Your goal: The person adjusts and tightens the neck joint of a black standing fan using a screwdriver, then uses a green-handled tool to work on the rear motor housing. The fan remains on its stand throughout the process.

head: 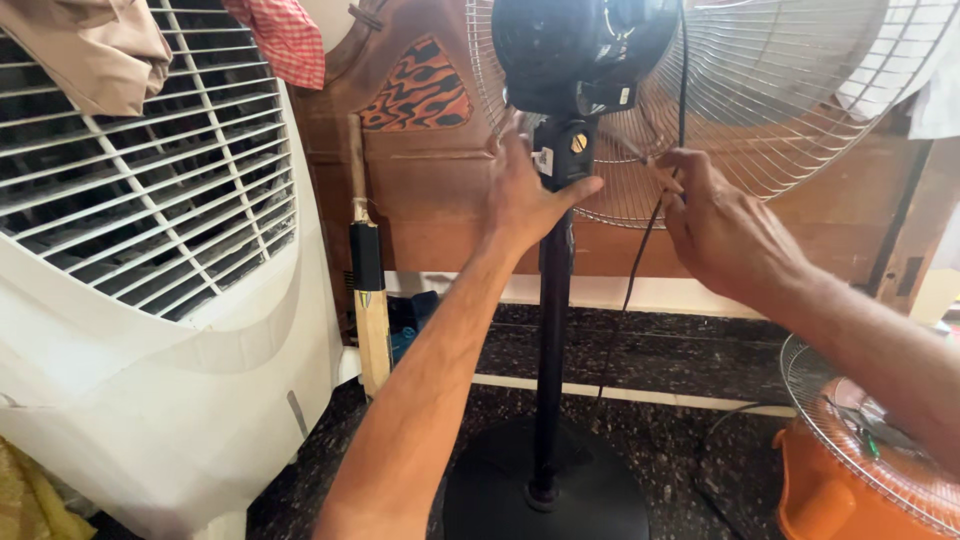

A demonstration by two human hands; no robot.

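Black fan pole, left hand gripping neck, right hand at grille edge

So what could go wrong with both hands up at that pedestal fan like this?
The left hand presses the black neck joint high on a thin pole; a hard push might tip the fan despite its round base. The right hand has fingers at the wire guard, which could pinch or scratch. The black cord hangs beside that hand and might snag.
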